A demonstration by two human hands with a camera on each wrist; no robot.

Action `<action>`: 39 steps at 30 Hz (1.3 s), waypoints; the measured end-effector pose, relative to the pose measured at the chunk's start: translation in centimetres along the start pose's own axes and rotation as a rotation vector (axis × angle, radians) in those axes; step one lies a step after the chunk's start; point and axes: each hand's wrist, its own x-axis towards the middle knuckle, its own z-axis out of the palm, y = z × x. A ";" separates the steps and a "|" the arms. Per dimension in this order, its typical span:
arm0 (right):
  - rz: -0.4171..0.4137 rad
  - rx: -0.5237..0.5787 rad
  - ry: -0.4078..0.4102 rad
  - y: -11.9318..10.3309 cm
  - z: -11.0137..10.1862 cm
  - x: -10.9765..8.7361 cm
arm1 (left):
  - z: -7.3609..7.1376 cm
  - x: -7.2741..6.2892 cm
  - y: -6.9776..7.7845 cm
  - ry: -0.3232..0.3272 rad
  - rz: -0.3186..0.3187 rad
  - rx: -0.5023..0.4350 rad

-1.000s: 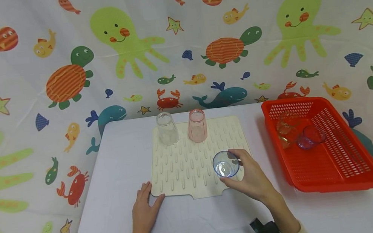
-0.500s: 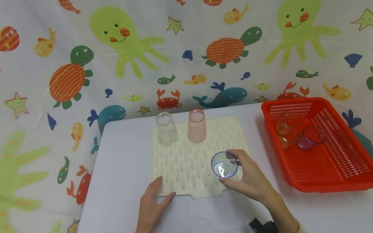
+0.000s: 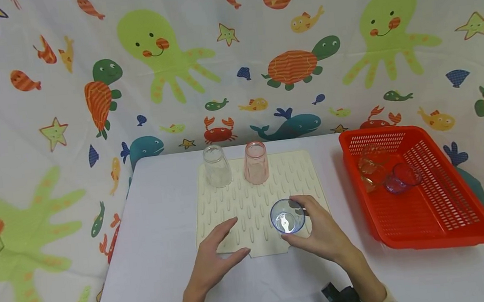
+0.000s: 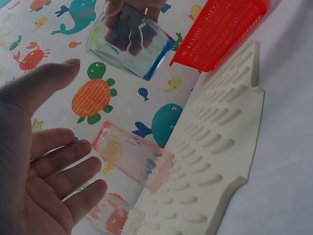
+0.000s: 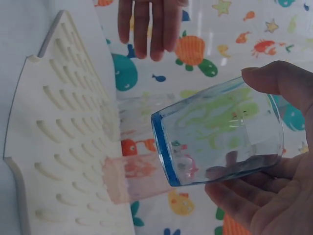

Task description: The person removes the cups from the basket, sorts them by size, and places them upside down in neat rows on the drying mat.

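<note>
"One grasp here, or two?"

"One. The person's right hand holds a transparent blue-tinted round tumbler, thumb and fingers on opposite sides, probably for an even hold."

"Is it resting on the rectangular cream mat with raised ribs?"

"No, it is above it, thick base downward."

"And the left hand?"

"Its fingers are spread loosely, gripping nothing, near the mat's front-left corner. Why it is there cannot be told."

"Why do the tall clear glass and tall pink-tinted glass stand narrow end up?"

"Mouth down, likely, for a steadier stand on the ribs."

"And the red perforated plastic basket?"

"Right of the mat, presumably for easy reach, with yellowish and purple-tinted glassware inside."
</note>
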 end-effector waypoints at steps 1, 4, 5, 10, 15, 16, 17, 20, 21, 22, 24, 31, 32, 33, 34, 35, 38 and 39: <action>-0.004 0.000 -0.005 0.0 0.0 0.0 | 0.1 0.2 0.4 -0.011 0.012 -0.005; -0.017 -0.002 -0.021 0.0 0.1 0.0 | 0.2 0.7 1.3 -0.046 0.052 -0.033; -0.024 -0.003 -0.025 0.0 0.1 0.0 | 0.3 0.8 1.6 -0.060 0.061 -0.036; -0.062 -0.011 -0.056 0.0 0.1 -0.1 | 0.7 1.4 2.5 -0.114 0.107 -0.058; -0.065 0.012 -0.083 -0.2 0.2 -0.1 | 1.1 1.9 3.1 -0.157 0.148 -0.085; -0.063 0.015 -0.089 -0.3 0.2 -0.1 | 1.2 2.0 3.3 -0.165 0.155 -0.090; -0.061 0.020 -0.094 -0.4 0.2 -0.1 | 1.2 2.2 3.4 -0.169 0.165 -0.096; -0.066 0.024 -0.109 -0.5 0.2 -0.2 | 1.4 2.4 3.7 -0.181 0.193 -0.096; -0.071 0.025 -0.111 -0.6 0.2 -0.2 | 1.4 2.5 3.8 -0.185 0.201 -0.098; -0.078 0.027 -0.113 -0.6 0.3 -0.2 | 1.5 2.6 3.8 -0.188 0.209 -0.100; -0.092 0.029 -0.116 -0.7 0.3 -0.2 | 1.5 2.7 3.9 -0.195 0.217 -0.101; -0.124 0.043 -0.132 -0.9 0.4 -0.3 | 1.7 3.0 4.1 -0.229 0.226 -0.109; -0.127 0.042 -0.135 -0.9 0.4 -0.3 | 1.7 3.1 4.2 -0.234 0.226 -0.110; -0.130 0.042 -0.139 -1.0 0.4 -0.3 | 1.7 3.1 4.2 -0.240 0.221 -0.112; -0.132 0.042 -0.143 -1.0 0.4 -0.4 | 1.7 3.1 4.2 -0.245 0.221 -0.111; -0.134 0.044 -0.147 -1.0 0.4 -0.4 | 1.7 3.1 4.3 -0.248 0.220 -0.112; -0.141 0.056 -0.161 -1.0 0.4 -0.4 | 1.7 3.0 4.3 -0.255 0.221 -0.107; -0.148 0.060 -0.166 -0.9 0.5 -0.4 | 1.7 3.0 4.4 -0.256 0.224 -0.110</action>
